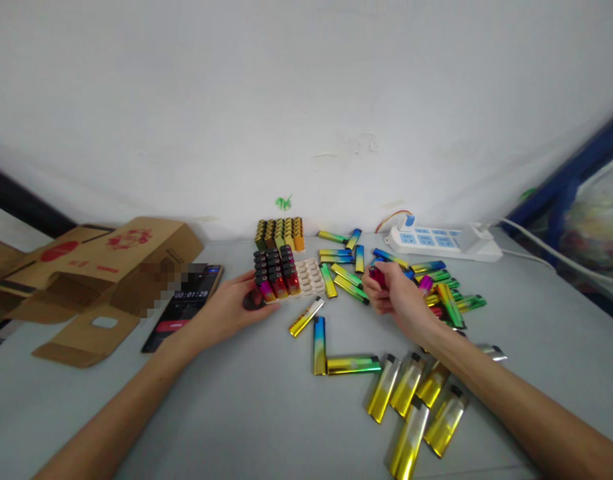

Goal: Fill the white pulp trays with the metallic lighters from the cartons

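Observation:
My left hand [231,303] rests on the grey table, its fingers against the near left side of a white tray [310,277] partly filled with upright lighters [276,273]. My right hand [394,297] is closed on a red-magenta lighter [377,275] just right of the tray. Several loose gold, green and blue lighters [351,363] lie flat between and around my hands. A second full block of lighters [280,233] stands behind the tray, by the wall.
A cardboard box [86,273] lies open at the left, with a phone [184,307] showing a timer beside it. A white power strip [439,241] with cables sits at the back right. More gold lighters [416,407] lie near my right forearm.

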Tool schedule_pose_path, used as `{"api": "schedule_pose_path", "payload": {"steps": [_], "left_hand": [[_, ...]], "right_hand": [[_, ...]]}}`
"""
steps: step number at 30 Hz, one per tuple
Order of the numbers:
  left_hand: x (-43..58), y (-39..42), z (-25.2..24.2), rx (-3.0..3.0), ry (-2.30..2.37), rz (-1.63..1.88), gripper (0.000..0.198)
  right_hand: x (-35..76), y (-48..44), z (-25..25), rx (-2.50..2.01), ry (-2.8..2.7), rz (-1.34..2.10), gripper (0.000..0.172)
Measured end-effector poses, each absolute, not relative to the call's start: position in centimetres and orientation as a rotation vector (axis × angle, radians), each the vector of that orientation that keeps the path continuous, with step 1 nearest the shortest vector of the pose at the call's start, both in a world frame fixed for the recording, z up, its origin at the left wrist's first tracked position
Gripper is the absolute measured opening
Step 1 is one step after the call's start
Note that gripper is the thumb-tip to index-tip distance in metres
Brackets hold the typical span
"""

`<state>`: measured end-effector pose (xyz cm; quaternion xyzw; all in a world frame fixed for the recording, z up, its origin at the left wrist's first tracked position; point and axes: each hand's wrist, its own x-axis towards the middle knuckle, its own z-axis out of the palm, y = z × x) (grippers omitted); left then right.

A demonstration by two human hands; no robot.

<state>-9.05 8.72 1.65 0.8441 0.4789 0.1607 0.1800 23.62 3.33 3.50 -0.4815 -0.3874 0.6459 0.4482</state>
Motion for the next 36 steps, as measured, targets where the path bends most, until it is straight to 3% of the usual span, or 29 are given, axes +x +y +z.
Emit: {"api": "schedule_pose_path", "payload": {"steps": [7,15,23,36], "left_hand": [[-9.0,8.6,1.8,2.395,1.334,0.462,0.039],[-8.9,8.5,1.9,2.385,1.327,0.494,0.040],[-9.2,8.9,2.1,2.336,1.304,0.505,0.046],[-9.4,8.9,2.8,2.302,1.357,0.442,0.047]], "right_hand": [[23.5,3.3,2.9,-1.205,-1.016,1.599,0.037],[23.5,3.9,3.0,-1.072,-1.168,1.573,0.061],[21.6,7.2,5.2,-0.970,-1.719,1.264,0.026],[17.8,13.1,3.0,-1.030,-1.795,0.845,0.024]]}}
